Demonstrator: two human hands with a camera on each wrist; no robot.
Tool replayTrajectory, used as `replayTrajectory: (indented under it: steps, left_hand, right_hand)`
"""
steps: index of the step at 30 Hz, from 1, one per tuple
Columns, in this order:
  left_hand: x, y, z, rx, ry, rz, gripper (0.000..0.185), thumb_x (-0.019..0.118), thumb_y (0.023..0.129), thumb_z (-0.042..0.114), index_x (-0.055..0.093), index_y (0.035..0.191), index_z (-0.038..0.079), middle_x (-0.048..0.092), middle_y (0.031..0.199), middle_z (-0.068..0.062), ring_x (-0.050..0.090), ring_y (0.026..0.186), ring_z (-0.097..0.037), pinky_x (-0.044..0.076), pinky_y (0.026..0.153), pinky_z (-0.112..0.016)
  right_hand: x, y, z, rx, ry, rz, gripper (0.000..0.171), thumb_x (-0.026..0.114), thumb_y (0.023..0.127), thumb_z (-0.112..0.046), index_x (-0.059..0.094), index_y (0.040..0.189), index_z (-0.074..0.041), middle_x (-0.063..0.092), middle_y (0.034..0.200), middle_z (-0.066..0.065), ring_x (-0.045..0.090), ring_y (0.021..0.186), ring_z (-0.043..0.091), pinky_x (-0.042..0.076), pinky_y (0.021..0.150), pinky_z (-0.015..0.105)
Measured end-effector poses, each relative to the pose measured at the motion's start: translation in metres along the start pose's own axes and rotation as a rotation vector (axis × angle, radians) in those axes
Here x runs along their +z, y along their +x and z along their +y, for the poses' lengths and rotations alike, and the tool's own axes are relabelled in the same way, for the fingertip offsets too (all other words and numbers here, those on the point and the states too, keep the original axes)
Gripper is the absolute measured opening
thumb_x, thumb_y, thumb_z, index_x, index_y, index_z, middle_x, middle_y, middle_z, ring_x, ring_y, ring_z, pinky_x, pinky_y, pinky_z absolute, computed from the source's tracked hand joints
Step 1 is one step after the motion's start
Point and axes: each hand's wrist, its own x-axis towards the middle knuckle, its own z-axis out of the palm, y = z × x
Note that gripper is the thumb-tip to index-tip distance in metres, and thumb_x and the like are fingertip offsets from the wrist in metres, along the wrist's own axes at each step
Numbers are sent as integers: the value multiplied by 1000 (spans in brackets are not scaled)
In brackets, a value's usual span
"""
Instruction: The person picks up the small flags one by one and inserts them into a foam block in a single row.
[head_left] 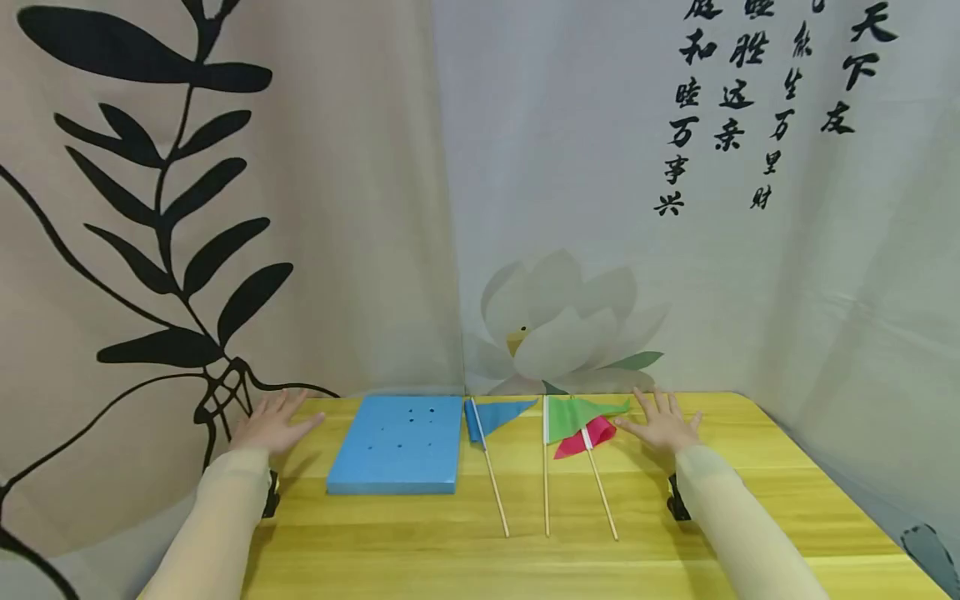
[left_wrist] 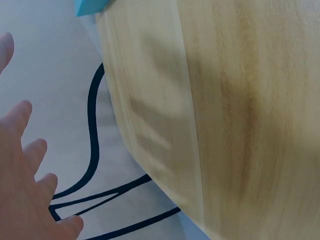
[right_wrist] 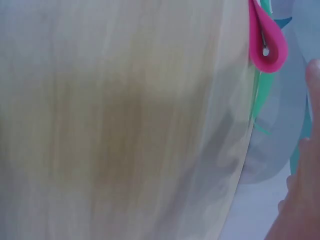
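Observation:
In the head view my left hand [head_left: 272, 423] is spread over the table's far left, fingers apart, holding nothing. Beside it lies a blue board [head_left: 397, 450] with several small holes in its top. My right hand [head_left: 662, 423], also with fingers spread, is over the far right side, close to the flags. Three small flags on thin wooden sticks lie between board and right hand: a blue flag [head_left: 498, 416], a green flag [head_left: 577, 418] and a red flag [head_left: 596, 435]. The green cloth overlaps the red one. The left wrist view shows spread left fingers [left_wrist: 35, 155] above the table edge.
The wooden table [head_left: 390, 550] has rounded far corners. Behind it hangs a pale curtain [head_left: 360, 208] printed with black leaves, a lotus and writing. Dark wrist straps [head_left: 678, 500] sit on the sleeves. Sticks of the flags point toward the near edge.

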Motion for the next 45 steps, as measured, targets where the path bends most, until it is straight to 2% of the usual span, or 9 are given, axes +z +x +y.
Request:
replayTrajectory:
  steps: [6, 12, 17, 21, 24, 30, 34, 40, 45]
  left_hand:
    - [6, 2, -2, -7, -47, -11, 89, 36, 94, 69, 12, 157, 10, 4, 155, -32, -1, 135, -60, 4, 95, -82]
    - [14, 1, 4, 37, -166, 5, 83, 38, 99, 60, 15, 155, 3, 12, 152, -35, 12, 134, -59, 16, 99, -77]
    - [22, -3, 10, 61, -301, -34, 80, 39, 100, 55, 10, 156, 5, 12, 155, -31, 16, 136, -55, 20, 102, -73]
    - [26, -4, 14, 53, -424, -69, 77, 43, 100, 53, 10, 158, 13, 16, 156, -28, 31, 132, -52, 38, 97, -66]
    - [29, -3, 17, 63, -547, -98, 76, 47, 100, 48, 12, 158, 14, 27, 151, -28, 47, 121, -46, 52, 85, -52]
    - [40, -5, 18, 76, -706, -112, 71, 51, 102, 36, 16, 155, 4, 39, 140, -30, 55, 110, -39, 55, 82, -45]
    - [50, -10, 20, 27, -768, -104, 65, 53, 101, 32, 27, 151, 0, 42, 136, -27, 55, 110, -36, 54, 85, -44]
    - [68, -17, 19, -35, -856, -77, 58, 56, 100, 27, 37, 146, -2, 49, 131, -24, 56, 110, -31, 52, 88, -40]
    - [74, -21, 15, -22, -896, -79, 55, 56, 100, 25, 40, 145, -3, 46, 138, -25, 53, 118, -32, 49, 93, -40]
  right_hand:
    - [13, 6, -18, -81, -46, -12, 87, 42, 92, -69, 21, 156, -13, 8, 157, 28, 5, 140, 53, -5, 92, 84]
    - [16, 7, -72, -192, 40, -18, 77, 51, 95, -56, 27, 155, -14, 13, 158, 24, 6, 143, 47, 0, 97, 82]
    - [21, 1, -120, -301, 100, -45, 67, 60, 94, -46, 43, 147, -7, 32, 151, 24, 25, 138, 46, 20, 101, 76]
    - [34, -4, -146, -363, 258, -103, 57, 64, 94, -35, 52, 138, -2, 50, 138, 23, 45, 126, 42, 38, 101, 60]
    - [44, -7, -158, -372, 416, -169, 50, 66, 93, -29, 58, 131, 2, 61, 123, 19, 58, 111, 36, 49, 91, 50]
    - [60, -10, -177, -273, 717, -292, 43, 68, 91, -20, 61, 121, 10, 70, 91, 13, 67, 72, 29, 57, 62, 39]
    - [70, -11, -185, -170, 838, -359, 41, 68, 92, -20, 61, 121, 9, 69, 85, 13, 67, 66, 26, 58, 57, 37]
    - [83, -14, -193, -21, 933, -418, 39, 67, 92, -21, 60, 118, 7, 68, 86, 13, 69, 66, 26, 59, 60, 38]
    - [86, -15, -199, 28, 926, -395, 34, 70, 90, -21, 60, 110, 4, 66, 83, 14, 66, 59, 20, 58, 56, 36]
